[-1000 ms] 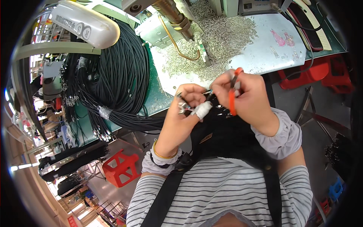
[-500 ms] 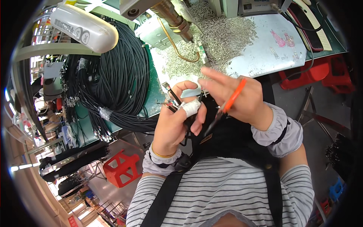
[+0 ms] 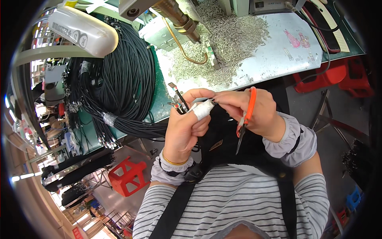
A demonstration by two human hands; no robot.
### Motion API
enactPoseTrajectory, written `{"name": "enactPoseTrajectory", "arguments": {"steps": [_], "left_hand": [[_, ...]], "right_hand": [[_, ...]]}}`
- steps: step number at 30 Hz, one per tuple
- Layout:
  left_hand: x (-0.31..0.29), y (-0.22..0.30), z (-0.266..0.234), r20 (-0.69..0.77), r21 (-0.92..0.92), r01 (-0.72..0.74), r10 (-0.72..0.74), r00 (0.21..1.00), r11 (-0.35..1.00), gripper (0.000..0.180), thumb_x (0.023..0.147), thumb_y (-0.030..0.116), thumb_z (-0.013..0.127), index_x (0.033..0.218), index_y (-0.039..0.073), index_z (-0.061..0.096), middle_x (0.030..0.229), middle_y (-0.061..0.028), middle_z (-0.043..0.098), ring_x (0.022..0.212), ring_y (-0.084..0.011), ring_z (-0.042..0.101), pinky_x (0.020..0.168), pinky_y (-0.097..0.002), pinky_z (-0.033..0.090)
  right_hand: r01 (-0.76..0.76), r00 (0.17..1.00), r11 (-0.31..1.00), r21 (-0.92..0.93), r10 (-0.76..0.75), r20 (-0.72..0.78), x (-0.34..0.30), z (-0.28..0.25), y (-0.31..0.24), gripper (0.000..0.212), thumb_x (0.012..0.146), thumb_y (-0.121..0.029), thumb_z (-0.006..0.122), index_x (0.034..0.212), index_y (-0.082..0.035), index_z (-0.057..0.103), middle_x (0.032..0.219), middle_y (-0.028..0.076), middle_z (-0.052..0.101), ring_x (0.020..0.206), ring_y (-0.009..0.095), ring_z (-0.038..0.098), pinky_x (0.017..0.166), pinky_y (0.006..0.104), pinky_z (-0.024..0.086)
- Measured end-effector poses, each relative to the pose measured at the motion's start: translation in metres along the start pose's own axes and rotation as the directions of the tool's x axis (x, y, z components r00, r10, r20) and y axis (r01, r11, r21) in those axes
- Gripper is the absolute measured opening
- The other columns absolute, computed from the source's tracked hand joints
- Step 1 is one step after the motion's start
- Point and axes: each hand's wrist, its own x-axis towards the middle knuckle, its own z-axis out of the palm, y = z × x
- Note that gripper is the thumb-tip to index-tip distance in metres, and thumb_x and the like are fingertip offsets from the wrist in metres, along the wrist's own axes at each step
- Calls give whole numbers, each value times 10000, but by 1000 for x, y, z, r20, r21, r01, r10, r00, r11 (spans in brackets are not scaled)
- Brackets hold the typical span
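Note:
My left hand (image 3: 182, 129), its thumb wrapped in white tape, is closed around several thin black cables (image 3: 182, 99). Their stripped ends, with small coloured wires, stick up past the knuckles. The fingertips of my right hand (image 3: 254, 109) pinch together with the left thumb and forefinger at a small dark cable tip (image 3: 215, 102); its details are too small to tell. Hooked in my right palm is a pair of orange-handled scissors (image 3: 250, 106), dark pointed blades hanging down towards the black apron.
Beyond my hands, many small metal tubes (image 3: 242, 40) lie heaped on a pale sheet, under a press head (image 3: 185, 26). A big coil of black cable (image 3: 131, 75) covers the green table at left. Red stools (image 3: 127, 177) stand on the floor. A phone (image 3: 332, 44) lies far right.
My right hand's fingers have come down and left to meet the left thumb and forefinger at the cable tip. The scissors have swung to point more steeply down. The left fingers have curled in tighter.

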Motion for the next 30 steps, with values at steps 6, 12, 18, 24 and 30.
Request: {"name": "enactPoseTrajectory", "arguments": {"steps": [6,12,18,24,30], "left_hand": [[-3,-7,5,-116,48,4,2,993,999,145,755,-47,570,888,-6,532,586,41,447,453,-5,341,387,-164,216],[-3,-16,15,-156,442,-275,375,914,854,176,743,-70,591,902,-14,543,645,26,507,563,-9,427,507,-148,308],[-7,-20,15,-152,515,-353,488,859,781,166,759,-39,600,912,-22,538,690,4,546,567,-10,435,509,-147,313],[-9,-17,9,-169,260,-362,411,896,895,158,772,-20,600,916,-24,536,717,-13,570,511,0,401,432,-146,274],[-6,-16,16,-198,309,-329,398,896,892,90,808,-6,535,887,-16,492,583,26,420,407,-16,293,365,-178,196]], "right_hand": [[-90,990,995,-34,93,104,-5,-5,-11,266,687,3,624,946,-23,568,794,62,620,588,175,599,481,228,459],[-392,920,889,238,386,71,-12,10,-9,51,859,-55,485,865,-7,502,845,111,623,575,117,581,441,196,391],[-673,643,369,641,721,260,10,2,-32,101,852,-86,516,835,9,487,837,112,615,608,132,594,445,214,413],[-604,743,796,46,542,393,2,-18,-18,270,711,-175,696,766,11,508,649,110,607,516,149,590,429,252,412],[-520,773,845,-126,528,352,-3,-8,-20,315,638,-202,747,706,-8,508,501,92,521,416,204,533,406,265,389]]}}
